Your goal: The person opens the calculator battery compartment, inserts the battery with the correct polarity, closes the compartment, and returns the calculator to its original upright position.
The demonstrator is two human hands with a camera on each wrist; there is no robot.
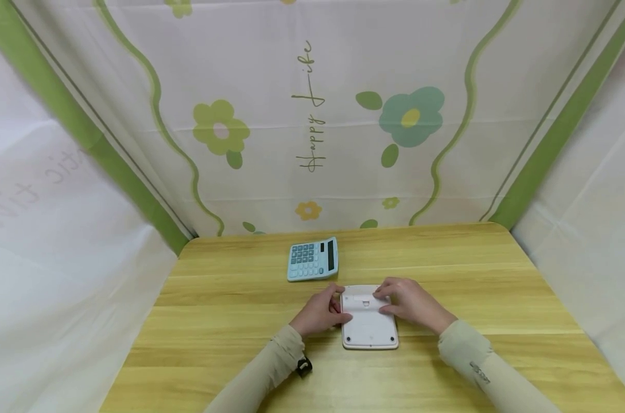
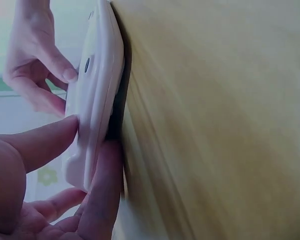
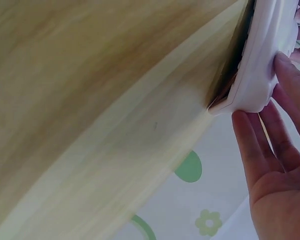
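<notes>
A white-pink calculator (image 1: 369, 327) lies back side up, its small feet and battery-cover area showing. My left hand (image 1: 318, 310) grips its left edge. In the left wrist view the left thumb (image 2: 52, 142) presses the back while a finger (image 2: 104, 190) reaches under the edge, slightly off the table. My right hand (image 1: 407, 301) has thumb and fingertips on the upper right of the back, beside the battery cover. From the right wrist, its fingers (image 3: 249, 145) touch the end of the calculator (image 3: 262, 65) and its thumb bears on the back. The calculator's keys face down, mostly hidden.
A light blue calculator (image 1: 312, 261), keys up, lies farther back on the wooden table (image 1: 214, 321), left of the pale one. Printed cloth (image 1: 271, 143) hangs behind the table's far edge, with more white cloth at both sides. A black strap (image 1: 304, 367) hangs at the left cuff.
</notes>
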